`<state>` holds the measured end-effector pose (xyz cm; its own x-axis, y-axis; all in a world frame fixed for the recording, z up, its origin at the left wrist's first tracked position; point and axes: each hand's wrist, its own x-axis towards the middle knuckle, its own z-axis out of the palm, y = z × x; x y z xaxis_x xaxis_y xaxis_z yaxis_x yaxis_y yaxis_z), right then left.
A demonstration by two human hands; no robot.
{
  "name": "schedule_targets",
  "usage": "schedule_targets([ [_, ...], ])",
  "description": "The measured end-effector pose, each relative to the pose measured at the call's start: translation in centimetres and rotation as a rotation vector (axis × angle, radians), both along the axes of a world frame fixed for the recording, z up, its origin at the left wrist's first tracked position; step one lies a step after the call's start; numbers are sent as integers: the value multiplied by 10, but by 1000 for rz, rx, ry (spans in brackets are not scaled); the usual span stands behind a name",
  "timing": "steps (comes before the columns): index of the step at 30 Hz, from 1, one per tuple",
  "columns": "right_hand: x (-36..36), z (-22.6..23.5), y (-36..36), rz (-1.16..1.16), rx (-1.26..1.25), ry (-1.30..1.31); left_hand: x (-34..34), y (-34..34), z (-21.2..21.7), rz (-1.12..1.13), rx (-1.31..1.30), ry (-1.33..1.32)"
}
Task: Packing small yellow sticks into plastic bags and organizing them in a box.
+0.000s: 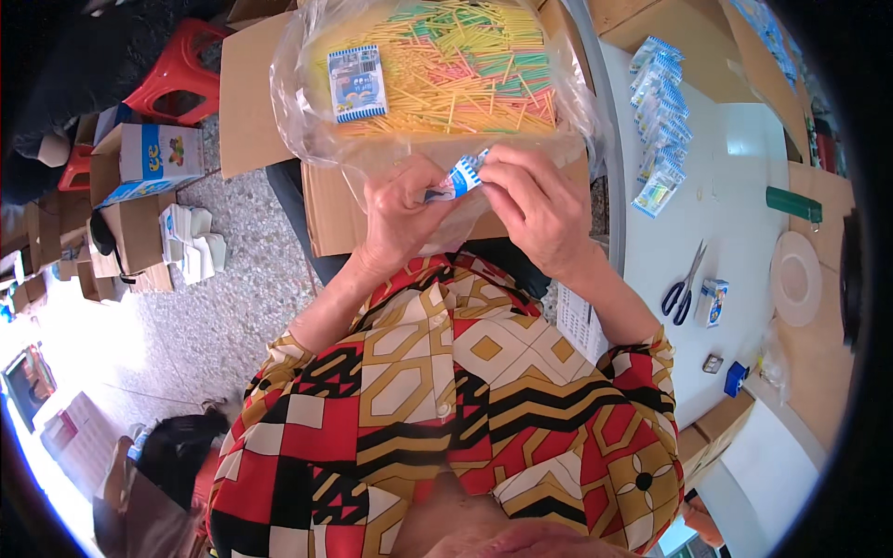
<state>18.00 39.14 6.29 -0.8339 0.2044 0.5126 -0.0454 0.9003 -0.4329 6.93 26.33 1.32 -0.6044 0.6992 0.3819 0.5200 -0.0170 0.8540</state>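
Note:
A small blue-and-white packet [458, 179] is pinched between my two hands, just in front of an open carton. My left hand [406, 202] grips its lower left part, while the fingers of my right hand [534, 206] close on its upper right end. Beyond them, a clear plastic bag [296, 112] lines the carton and holds a heap of thin yellow, orange, pink and green sticks [456, 70]. On the left of that heap a second blue-and-white packet [357, 84] lies flat. My fingers hide part of the held packet.
A white table [726, 186] at the right bears a row of packets [659, 126], dark-handled scissors [685, 288], a small box [713, 303] and a green tool [793, 205]. To the left are a red stool [177, 79], printed cartons [158, 153] and a dark-clothed person [70, 65].

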Motion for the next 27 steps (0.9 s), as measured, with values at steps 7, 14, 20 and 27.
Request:
schedule_targets([
  [7,16,-1,-11,-37,-533,-194,1,2,0,-44,23,2],
  [14,11,0,2,78,-388,-187,9,-2,-6,-138,-52,-132],
  [20,7,2,6,91,-165,-104,5,2,6,-178,-136,-158],
  [27,-6,9,5,77,-39,-84,-3,6,13,-96,-108,-143],
])
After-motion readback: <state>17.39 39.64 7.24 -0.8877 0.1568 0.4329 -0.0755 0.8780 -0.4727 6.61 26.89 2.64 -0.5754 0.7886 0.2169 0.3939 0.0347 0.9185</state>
